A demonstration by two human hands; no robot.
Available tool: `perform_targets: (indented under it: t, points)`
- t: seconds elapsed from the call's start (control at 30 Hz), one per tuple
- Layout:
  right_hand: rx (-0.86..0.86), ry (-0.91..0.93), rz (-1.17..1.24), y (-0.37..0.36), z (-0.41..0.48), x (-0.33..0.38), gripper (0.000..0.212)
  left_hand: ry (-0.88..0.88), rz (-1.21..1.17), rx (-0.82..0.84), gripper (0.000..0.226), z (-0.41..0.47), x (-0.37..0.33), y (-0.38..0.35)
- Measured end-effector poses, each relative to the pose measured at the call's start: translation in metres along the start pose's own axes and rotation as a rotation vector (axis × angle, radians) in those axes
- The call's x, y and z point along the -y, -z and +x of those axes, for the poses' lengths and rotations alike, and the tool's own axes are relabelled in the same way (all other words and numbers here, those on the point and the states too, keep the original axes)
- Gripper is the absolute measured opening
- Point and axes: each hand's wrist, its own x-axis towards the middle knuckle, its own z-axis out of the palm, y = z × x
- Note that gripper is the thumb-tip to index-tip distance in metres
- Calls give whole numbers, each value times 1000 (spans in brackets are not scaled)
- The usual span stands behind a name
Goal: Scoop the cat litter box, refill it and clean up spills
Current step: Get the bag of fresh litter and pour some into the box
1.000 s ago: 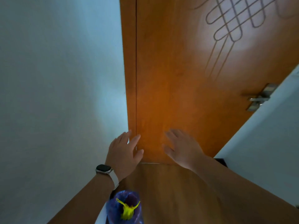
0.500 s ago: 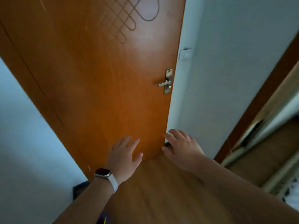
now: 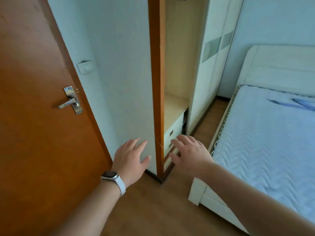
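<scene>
Hovering either side of the door frame point(image 3: 157, 82), the left hand point(image 3: 131, 157) and right hand point(image 3: 190, 155) are spread open, holding nothing. No litter box shows anywhere; a bed point(image 3: 264, 142) lies right of the frame. Best approach, I judge: go with both hands free and find the box first.

Door point(image 3: 34, 125) cut by left edge; bed point(image 3: 264, 150) by right.

Inspection finds no legible text, label, brand, number or sign. The watch point(image 3: 109, 174) face is dark and unreadable. The switch point(image 3: 85, 67) and the door handle plate point(image 3: 73, 100) show no marking that can be read.
</scene>
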Motion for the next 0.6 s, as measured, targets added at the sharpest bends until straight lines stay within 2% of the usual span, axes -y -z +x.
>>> perform_targets:
  t: [0.17,0.37,0.6]
  points:
    - [-42,-130,40,15,-28,-78,55,-137,27,22,60,46,-72,-5]
    - [-66,-229,49,24,-34,-137,54,-311,40,47,56,104,-134,-29]
    - [-22,-305,29,10,12,-190,48,-378,-17,71,58,187,-158,-73]
